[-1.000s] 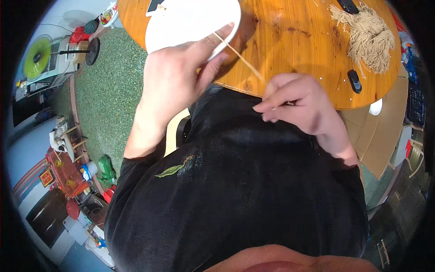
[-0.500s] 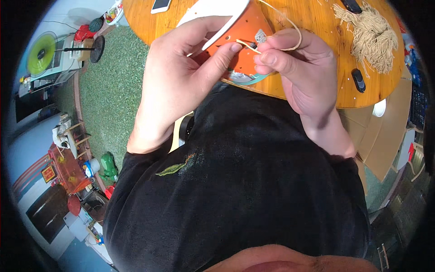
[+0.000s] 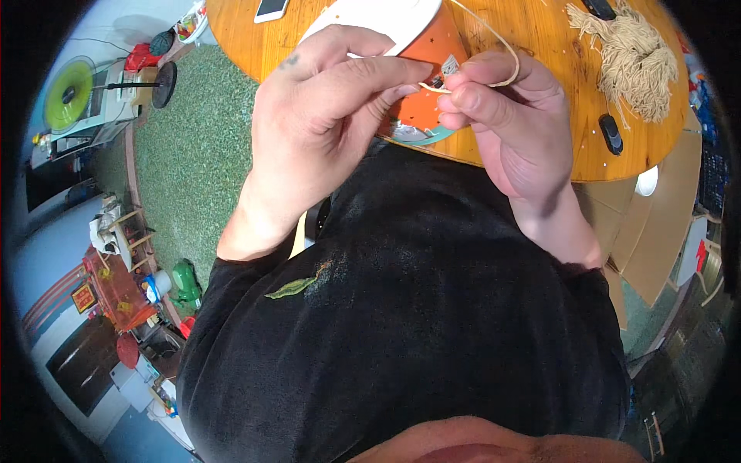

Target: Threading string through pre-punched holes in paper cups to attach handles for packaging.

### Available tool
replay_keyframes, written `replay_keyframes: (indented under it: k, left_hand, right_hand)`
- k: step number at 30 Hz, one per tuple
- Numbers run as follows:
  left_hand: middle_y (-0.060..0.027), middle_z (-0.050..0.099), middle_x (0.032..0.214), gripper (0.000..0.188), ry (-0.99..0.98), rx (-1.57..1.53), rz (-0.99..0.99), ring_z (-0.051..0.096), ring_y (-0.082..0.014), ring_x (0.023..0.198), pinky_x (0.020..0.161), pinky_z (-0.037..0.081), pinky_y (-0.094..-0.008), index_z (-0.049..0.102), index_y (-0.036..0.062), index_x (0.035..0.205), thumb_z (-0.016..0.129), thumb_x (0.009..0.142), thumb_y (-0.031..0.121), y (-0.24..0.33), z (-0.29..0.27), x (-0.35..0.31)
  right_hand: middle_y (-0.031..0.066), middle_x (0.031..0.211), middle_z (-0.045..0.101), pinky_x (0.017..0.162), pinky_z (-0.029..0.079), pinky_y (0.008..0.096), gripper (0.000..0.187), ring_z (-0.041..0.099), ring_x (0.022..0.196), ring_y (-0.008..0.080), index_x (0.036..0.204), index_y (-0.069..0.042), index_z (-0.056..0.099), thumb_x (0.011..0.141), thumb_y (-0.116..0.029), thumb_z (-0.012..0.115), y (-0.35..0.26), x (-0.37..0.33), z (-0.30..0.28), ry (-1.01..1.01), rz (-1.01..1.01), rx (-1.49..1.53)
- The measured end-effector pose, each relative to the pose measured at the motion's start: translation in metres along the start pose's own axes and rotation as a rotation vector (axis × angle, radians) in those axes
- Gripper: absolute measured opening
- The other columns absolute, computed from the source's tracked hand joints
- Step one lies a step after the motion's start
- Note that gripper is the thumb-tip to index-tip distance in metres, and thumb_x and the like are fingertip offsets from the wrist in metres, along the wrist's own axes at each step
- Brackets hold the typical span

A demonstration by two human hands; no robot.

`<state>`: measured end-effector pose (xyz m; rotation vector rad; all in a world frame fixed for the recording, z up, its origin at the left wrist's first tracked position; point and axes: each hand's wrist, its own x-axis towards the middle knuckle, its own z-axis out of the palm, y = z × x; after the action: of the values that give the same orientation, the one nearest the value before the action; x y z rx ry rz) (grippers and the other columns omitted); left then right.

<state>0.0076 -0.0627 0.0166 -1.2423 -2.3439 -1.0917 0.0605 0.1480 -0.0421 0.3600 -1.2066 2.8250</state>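
Note:
My left hand has its thumb and index finger closed on the short end of a cream string. My right hand pinches the same string between thumb and fingers, right beside a small grey piece at its fingertips. From there the string loops up toward the top edge. Behind both hands, an orange cone-shaped body with small holes leans tilted on the table. Its wide white part faces up and left, partly covered by my left hand. A teal rim shows at the lower end.
The round wooden table holds a heap of tan yarn at right, a small black object below it, and a phone at far left. Cardboard lies right of the table. A green fan stands left.
My left index finger has come off the orange body and closed with the thumb on the string's end. My right hand keeps its pinch, nearly in place.

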Motion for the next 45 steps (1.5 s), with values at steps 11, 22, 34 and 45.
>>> replay_keyframes:
  k: [11,22,34,45]
  left_hand:
    - [-0.0064,0.074,0.096,0.014,0.034,0.046,-0.018,0.074,-0.0245,0.086,0.072,0.058,-0.0347,0.079,0.0096,0.100,0.082,0.087,0.005,0.002,0.004,0.001]
    - [-0.0078,0.074,0.096,0.014,0.022,-0.066,-0.072,0.074,-0.0240,0.083,0.070,0.059,-0.0339,0.079,0.0077,0.101,0.081,0.088,0.003,0.007,0.006,-0.001]
    - [-0.0114,0.075,0.113,0.042,0.036,-0.246,-0.233,0.074,-0.0154,0.103,0.081,0.060,-0.0253,0.060,-0.0020,0.136,0.075,0.096,-0.003,0.010,0.010,-0.009]
    - [-0.0132,0.075,0.110,0.023,-0.054,-0.071,0.016,0.073,-0.0176,0.096,0.080,0.059,-0.0262,0.076,-0.0025,0.114,0.077,0.091,-0.004,0.003,0.002,0.002]
  right_hand:
    - [0.0158,0.115,0.075,0.075,0.060,0.0257,0.030,0.074,0.087,0.0175,0.113,0.003,0.074,0.085,0.007,0.081,-0.010,0.001,0.008,-0.032,-0.643,-1.209]
    - [0.0079,0.103,0.077,0.078,0.060,0.0269,0.010,0.075,0.091,0.0178,0.100,-0.003,0.076,0.092,-0.005,0.081,0.003,0.005,-0.001,-0.027,-0.607,-0.978]
    - [0.0027,0.091,0.069,0.068,0.049,0.0199,0.010,0.064,0.076,0.0062,0.105,0.000,0.074,0.096,-0.001,0.077,0.003,-0.001,0.004,-0.049,-0.441,-0.786]
    - [0.0038,0.074,0.063,0.056,0.046,0.0268,0.006,0.060,0.061,0.0131,0.094,-0.004,0.077,0.090,-0.002,0.080,-0.008,-0.004,0.012,0.025,-0.464,-1.139]
